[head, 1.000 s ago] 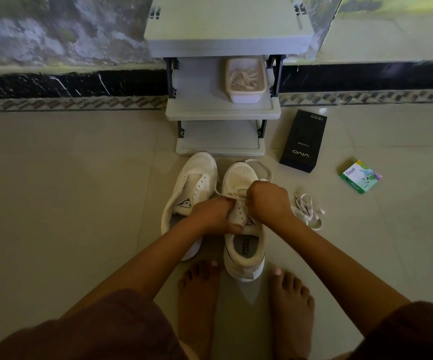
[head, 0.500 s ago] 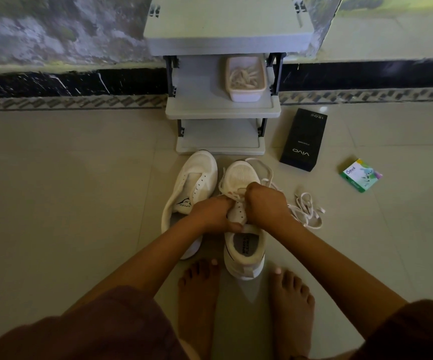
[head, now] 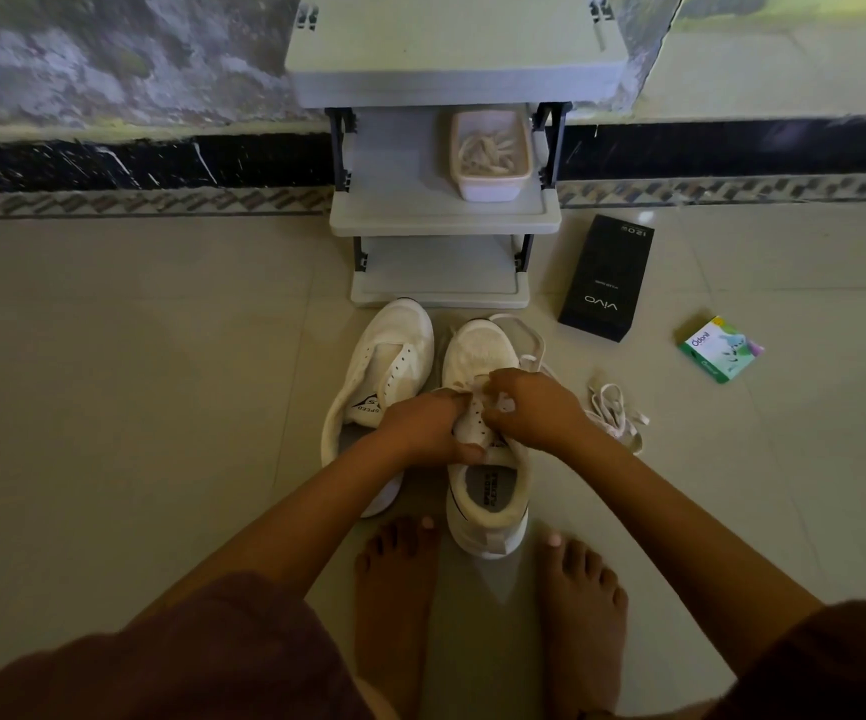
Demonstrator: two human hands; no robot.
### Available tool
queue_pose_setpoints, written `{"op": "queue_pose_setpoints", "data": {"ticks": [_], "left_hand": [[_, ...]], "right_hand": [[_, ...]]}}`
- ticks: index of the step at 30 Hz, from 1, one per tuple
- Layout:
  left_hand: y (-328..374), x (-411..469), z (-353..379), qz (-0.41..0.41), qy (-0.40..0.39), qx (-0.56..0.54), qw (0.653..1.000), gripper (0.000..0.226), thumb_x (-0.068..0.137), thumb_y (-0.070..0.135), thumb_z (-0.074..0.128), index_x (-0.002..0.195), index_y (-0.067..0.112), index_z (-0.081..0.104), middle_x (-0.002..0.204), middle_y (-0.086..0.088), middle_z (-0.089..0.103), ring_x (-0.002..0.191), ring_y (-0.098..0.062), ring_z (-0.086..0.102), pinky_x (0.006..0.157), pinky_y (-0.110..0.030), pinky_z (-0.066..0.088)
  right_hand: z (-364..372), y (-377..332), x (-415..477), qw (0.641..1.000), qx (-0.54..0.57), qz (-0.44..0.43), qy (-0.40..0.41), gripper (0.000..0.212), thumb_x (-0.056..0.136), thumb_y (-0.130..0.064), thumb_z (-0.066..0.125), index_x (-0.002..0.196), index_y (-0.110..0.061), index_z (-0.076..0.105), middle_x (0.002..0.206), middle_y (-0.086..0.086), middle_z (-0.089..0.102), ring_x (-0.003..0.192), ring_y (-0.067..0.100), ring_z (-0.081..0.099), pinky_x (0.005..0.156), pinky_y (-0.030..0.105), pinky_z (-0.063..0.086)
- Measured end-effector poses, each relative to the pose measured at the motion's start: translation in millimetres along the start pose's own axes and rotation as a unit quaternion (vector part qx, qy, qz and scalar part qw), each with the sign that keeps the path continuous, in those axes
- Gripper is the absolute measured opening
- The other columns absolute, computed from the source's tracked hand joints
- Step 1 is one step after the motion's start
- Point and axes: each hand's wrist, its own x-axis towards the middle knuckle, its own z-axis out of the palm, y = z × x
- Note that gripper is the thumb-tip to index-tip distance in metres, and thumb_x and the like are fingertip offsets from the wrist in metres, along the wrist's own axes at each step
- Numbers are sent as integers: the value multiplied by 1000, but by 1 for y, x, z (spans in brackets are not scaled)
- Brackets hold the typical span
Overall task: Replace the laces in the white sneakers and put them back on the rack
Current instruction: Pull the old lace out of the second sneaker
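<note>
Two hands meet on the right sneaker (head: 477, 350), which stands just on the near side of the rack (head: 441, 220) — left hand (head: 420, 428) gripping its upper, right hand (head: 535, 407) pinching the lace (head: 524, 335) at the eyelets. Slack looped beside the toe could twist or snag — a hard tug might unthread it.

Open tiled floor (head: 135, 381) stretches left of the white sneakers (head: 384, 376). Right of them lie loose laces (head: 615, 413), a black Vivo box (head: 605, 278) and a green Odonil box (head: 722, 348), well apart. The toes almost meet the rack (head: 420, 223) (tub (head: 490, 192) on its middle shelf, right side).
</note>
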Motion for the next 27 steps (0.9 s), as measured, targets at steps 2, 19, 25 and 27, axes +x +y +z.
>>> {"op": "queue_pose_setpoints", "data": {"ticks": [2,19,25,27], "left_hand": [[0,0,0,-9,-6,-8,1000,73,76,56,66,135,22,40,135,-1,50,116,-20,51,91,-34,45],[2,-3,2,-10,8,-24,1000,71,76,52,66,135,22,40,135,-2,49,115,-20,51,89,-32,44],[2,-3,3,-9,14,-47,999,69,75,49,69,133,23,43,132,-1,51,113,-19,53,83,-27,41],[3,-3,3,-9,16,-45,999,71,75,50,69,134,23,42,133,-1,51,114,-19,53,84,-27,41]], "right_hand": [[2,-6,4,995,-91,19,18,21,84,-29,61,102,-19,66,89,0,63,75,14,57,66,25,44],[-50,-25,4,987,118,-85,75,25,89,-16,59,114,-18,59,113,0,62,106,17,58,89,29,48],[2,-7,0,996,-94,10,-5,34,83,-41,59,108,-18,61,98,1,62,83,15,58,71,27,48],[6,-10,3,985,-166,-10,34,33,82,-43,57,103,-18,62,88,-2,54,77,14,53,69,27,46]]}}
